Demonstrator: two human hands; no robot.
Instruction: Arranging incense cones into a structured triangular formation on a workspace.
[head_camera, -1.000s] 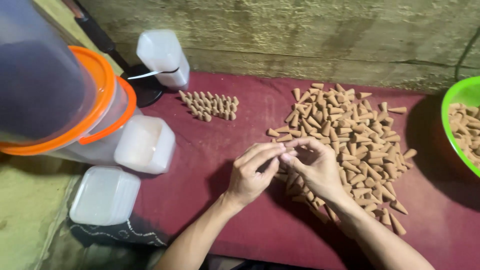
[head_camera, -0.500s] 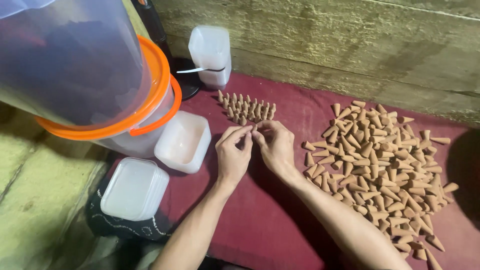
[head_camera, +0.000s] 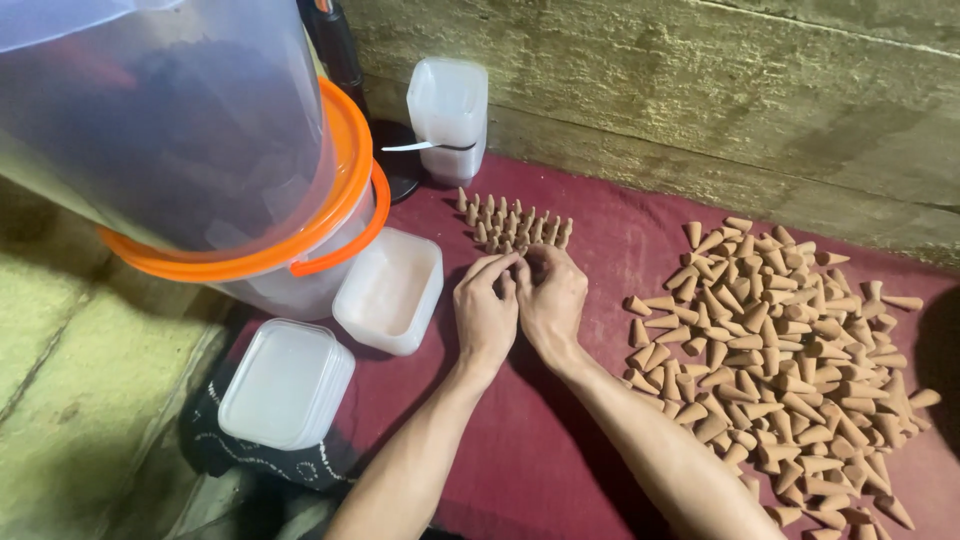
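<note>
1. Dozens of small upright cones (head_camera: 515, 226) stand in rows near the far edge of the red cloth (head_camera: 560, 440).
2. Left hand (head_camera: 484, 310) and right hand (head_camera: 551, 297) meet just before them, fingers pinched narrow; what they hold is hidden.
3. Loose cone pile (head_camera: 780, 340) lies rightward; an open white box (head_camera: 388, 289) sits leftward.

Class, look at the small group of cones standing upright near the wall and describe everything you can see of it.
The group of upright cones is a small cluster of tan, matte, clay-like cones standing point-up in tidy close rows on the dark red cloth, near the rough wall. The left hand and right hand meet at its front edge, fingertips on the nearest cones. It sits apart from the loose heap of lying cones.
</note>
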